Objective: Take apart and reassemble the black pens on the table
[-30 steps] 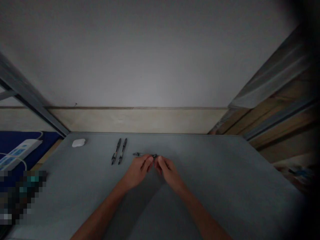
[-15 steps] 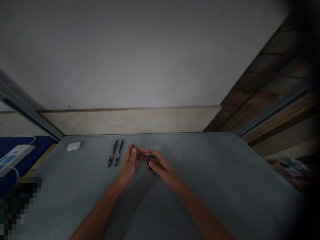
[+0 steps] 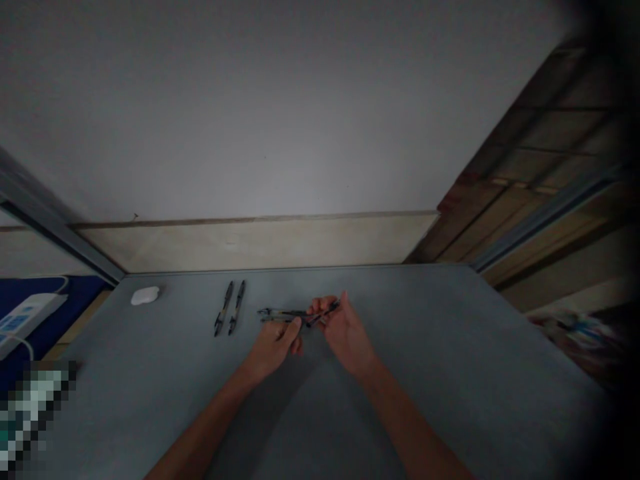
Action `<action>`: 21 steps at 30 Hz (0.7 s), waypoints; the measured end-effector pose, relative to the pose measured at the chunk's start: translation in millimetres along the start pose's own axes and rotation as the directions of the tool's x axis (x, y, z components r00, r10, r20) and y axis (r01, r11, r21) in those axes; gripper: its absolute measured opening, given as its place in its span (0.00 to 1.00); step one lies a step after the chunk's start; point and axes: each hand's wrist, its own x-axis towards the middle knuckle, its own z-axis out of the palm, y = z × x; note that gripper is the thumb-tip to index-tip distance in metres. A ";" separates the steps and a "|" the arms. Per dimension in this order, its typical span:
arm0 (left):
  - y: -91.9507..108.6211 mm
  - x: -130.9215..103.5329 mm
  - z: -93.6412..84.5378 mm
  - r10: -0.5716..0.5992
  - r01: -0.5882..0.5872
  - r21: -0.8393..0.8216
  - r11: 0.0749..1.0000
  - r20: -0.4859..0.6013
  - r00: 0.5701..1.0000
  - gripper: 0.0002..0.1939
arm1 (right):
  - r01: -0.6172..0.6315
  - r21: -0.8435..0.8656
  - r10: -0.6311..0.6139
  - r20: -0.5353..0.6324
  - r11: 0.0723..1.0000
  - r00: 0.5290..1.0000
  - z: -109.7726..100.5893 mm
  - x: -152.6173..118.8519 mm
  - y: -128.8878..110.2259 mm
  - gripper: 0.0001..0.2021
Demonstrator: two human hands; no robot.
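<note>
Over the table, left hand closed on black pens, right hand around another pen

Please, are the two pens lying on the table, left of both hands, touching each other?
Apart. The head view shows bare table between the left pen and right pen.

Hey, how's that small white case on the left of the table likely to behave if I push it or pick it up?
The white case would probably slide rather than tip, since it lies low and wide. Its smooth-looking surface and rounded ends may make it slippery. It's likely stiff, as its outline shows no sag.
</note>
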 end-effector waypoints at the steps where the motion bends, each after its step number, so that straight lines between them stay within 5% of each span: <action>1: -0.7 -0.9 3.5 0.004 -0.005 0.027 1.000 0.020 1.000 0.34 | -0.027 0.039 0.026 0.017 0.999 1.000 0.9 0.1 -0.5 0.22; 9: -2.7 -3.6 15.4 0.130 -0.141 0.329 0.934 0.057 0.990 0.32 | -0.099 0.258 0.086 0.063 0.961 0.994 0.7 -2.4 1.5 0.22; 15: -3.4 -3.5 7.2 0.165 -0.109 0.723 0.683 -0.007 0.986 0.25 | 0.033 0.321 -0.021 -0.040 0.947 0.999 -12.1 -0.2 -15.4 0.21; 21: -5.3 -3.4 10.5 0.138 -0.132 0.785 0.605 0.059 0.989 0.23 | 0.153 0.363 -0.128 -0.092 0.919 0.988 -19.6 0.1 -21.5 0.19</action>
